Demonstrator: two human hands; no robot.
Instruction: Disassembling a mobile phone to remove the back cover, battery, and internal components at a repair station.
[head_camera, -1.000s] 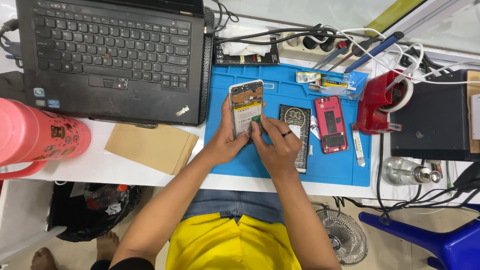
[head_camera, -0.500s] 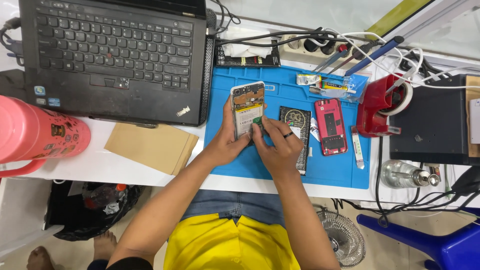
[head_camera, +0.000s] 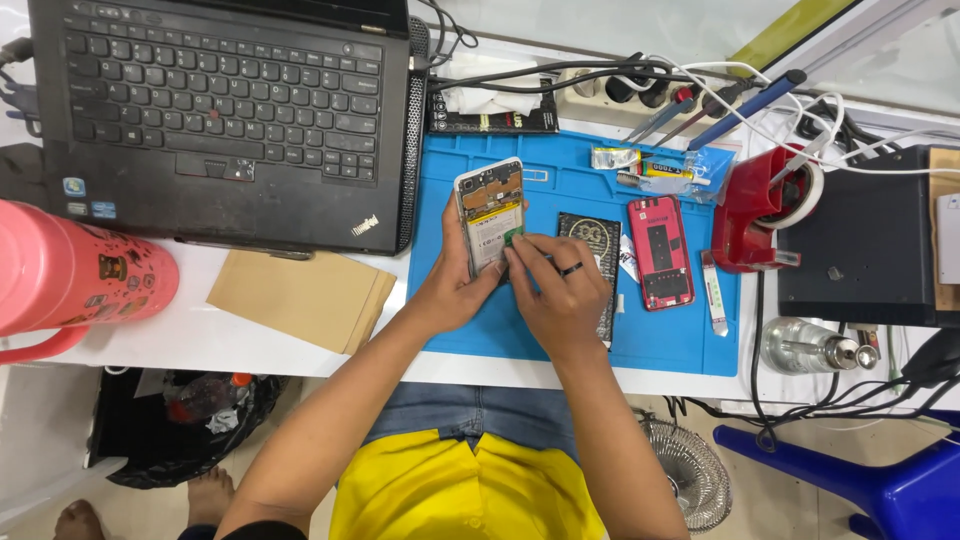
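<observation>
An opened smartphone (head_camera: 489, 212), its back cover off so that the battery and circuit boards show, sits near the middle of a blue silicone repair mat (head_camera: 560, 330). The left hand (head_camera: 455, 285) grasps the phone from its left side and lower end, thumb along the edge, tilting it up off the mat. The right hand (head_camera: 560, 295), wearing a dark ring, presses its fingertips (head_camera: 515, 245) against the lower right part of the phone's open back; they seem to pinch something small and green there, too small to make out. Just right of the phone, partly under the right hand, lies a black patterned phone cover (head_camera: 592, 240). Further right on the mat lies a red phone frame (head_camera: 660, 252), with a small white tool (head_camera: 714, 295) beside it. Above the red frame sit small packets and tubes (head_camera: 650, 165). At the mat's right edge stands a red tape dispenser (head_camera: 765, 205). Left of the mat is an open black laptop (head_camera: 215, 110); below it lies a brown envelope (head_camera: 300, 297), and further left a pink jug (head_camera: 70, 280) lies on its side. Cables (head_camera: 700, 80) run above the mat.
</observation>
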